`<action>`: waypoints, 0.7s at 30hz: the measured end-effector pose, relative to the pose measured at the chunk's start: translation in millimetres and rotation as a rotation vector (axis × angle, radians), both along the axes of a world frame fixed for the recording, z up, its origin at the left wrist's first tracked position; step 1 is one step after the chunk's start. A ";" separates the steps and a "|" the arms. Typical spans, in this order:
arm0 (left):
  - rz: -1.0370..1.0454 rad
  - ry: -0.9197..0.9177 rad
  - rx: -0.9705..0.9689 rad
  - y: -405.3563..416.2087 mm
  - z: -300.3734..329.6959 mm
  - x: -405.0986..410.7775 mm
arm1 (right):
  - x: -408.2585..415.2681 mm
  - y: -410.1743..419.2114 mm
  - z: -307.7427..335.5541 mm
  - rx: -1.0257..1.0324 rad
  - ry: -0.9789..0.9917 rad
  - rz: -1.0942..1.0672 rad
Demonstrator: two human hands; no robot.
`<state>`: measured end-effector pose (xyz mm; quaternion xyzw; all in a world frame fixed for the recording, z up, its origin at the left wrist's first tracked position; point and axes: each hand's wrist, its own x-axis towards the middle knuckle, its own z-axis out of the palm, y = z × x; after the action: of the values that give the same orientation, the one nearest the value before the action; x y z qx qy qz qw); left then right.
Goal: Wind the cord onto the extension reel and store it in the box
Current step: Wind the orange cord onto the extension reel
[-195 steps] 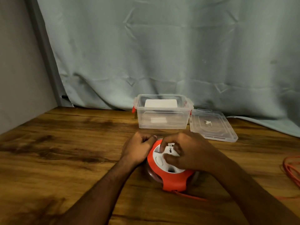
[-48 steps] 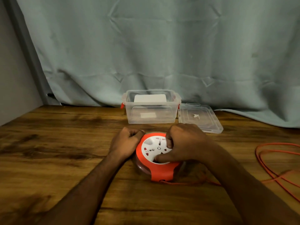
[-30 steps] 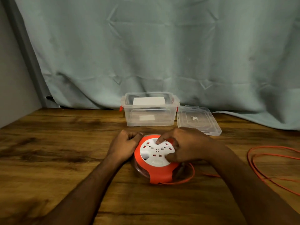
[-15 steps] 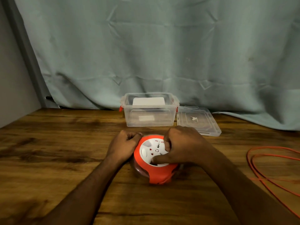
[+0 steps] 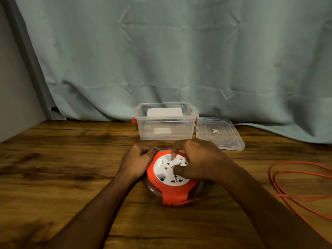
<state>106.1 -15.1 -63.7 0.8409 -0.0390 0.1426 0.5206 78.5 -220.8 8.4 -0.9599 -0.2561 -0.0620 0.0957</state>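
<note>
On the table (image 5: 62,177), near its middle, sits the reel (image 5: 171,184), an orange housing with a white socket face turned upward. The left hand (image 5: 136,164) rests against the reel's left edge, its fingers (image 5: 147,152) curled into a fist around the orange rim. The right hand (image 5: 201,160) lies over the right part of the white face; one of its fingers presses down on the face near the top, and the thumb touches the face lower down, close to the centre. The other fingers of that hand are bent over the right rim, so the hand grips the reel from above.

From the reel's lower front edge the orange cord (image 5: 294,178) runs out to the right along the table, blurred where it leaves the housing, and lies in loose loops well apart from the reel at the table's right side. How much cord is wound inside cannot be told.

Behind the reel stands the box (image 5: 165,130), clear plastic with red latches, open at the top; a white object shows through its far wall. Just beside it on the right lies the lid (image 5: 219,133), flat on the table. A pale green curtain (image 5: 179,51) hangs behind everything.
</note>
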 end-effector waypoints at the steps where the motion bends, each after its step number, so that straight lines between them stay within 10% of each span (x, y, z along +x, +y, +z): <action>1: -0.006 0.000 -0.003 0.1 -0.2 -0.1 | 2.3 -5.2 0.5 0.004 0.027 0.017; 21: -0.159 0.066 -0.385 3.5 0.7 3.0 | 9.0 -19.0 1.3 -0.027 0.087 0.062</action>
<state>109.1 -11.7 -63.0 0.7244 -0.0602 0.0782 0.6823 87.6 -239.8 9.7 -0.9545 -0.2822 -0.0138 0.0956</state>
